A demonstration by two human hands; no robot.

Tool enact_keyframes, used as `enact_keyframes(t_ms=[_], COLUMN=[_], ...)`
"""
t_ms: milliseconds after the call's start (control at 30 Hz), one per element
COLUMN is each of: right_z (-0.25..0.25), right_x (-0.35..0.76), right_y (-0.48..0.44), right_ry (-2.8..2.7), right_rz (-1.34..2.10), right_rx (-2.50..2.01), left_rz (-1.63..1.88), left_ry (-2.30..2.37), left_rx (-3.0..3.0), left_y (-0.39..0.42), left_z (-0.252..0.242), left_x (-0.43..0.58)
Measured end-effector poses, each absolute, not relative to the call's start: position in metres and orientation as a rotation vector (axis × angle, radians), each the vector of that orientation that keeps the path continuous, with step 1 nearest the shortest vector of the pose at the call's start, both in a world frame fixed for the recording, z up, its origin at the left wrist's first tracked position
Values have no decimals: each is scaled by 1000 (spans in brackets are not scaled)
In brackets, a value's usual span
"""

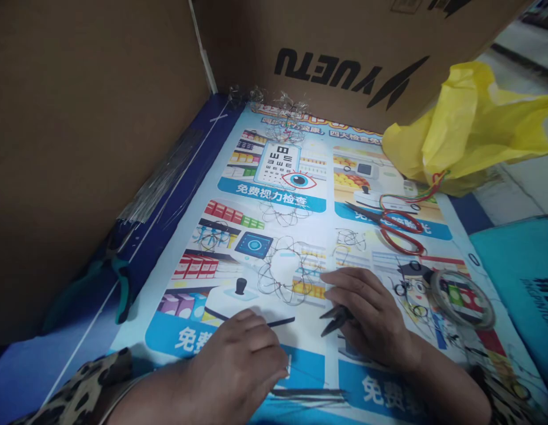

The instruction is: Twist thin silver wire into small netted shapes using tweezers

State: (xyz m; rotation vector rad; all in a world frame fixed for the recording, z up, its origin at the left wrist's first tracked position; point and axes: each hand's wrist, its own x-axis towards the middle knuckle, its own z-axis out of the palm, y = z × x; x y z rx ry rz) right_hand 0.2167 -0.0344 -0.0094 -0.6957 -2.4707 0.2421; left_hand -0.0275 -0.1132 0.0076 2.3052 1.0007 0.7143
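Observation:
My right hand [371,319] is wrapped round a small pair of pliers [335,320], whose dark jaws point left with a gap between the tips. The handles are hidden under the palm. My left hand [245,366] is closed, back upward, with the fingers curled down; whatever it may hold is hidden. Close to its fingertips lies a bundle of thin dark wires [309,394]. Just beyond both hands, a flower-shaped ring of bent wire [282,286] rests on the printed poster [256,159]. A smaller wire piece [351,238] lies above my right hand.
Red-handled scissors [402,233] and a round clear spool [462,300] lie at right. Teal-handled pliers [121,289] and straight silver wires [161,180] are at left. Cardboard walls [327,29] stand behind and left. A yellow bag [459,124] and teal package [517,277] sit right.

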Motion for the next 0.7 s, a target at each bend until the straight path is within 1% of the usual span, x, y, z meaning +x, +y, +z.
enact_keyframes(t_ms=[367, 700], right_z=[-9, -5], right_x=[212, 208], right_y=[-33, -41], right_ry=[-2651, -2621], right_rz=[243, 154], right_rx=[-747, -547], left_rz=[726, 720], left_ry=[991, 972], left_rx=[2318, 2312], left_y=[-113, -113], left_z=[7, 4], left_x=[-27, -28])
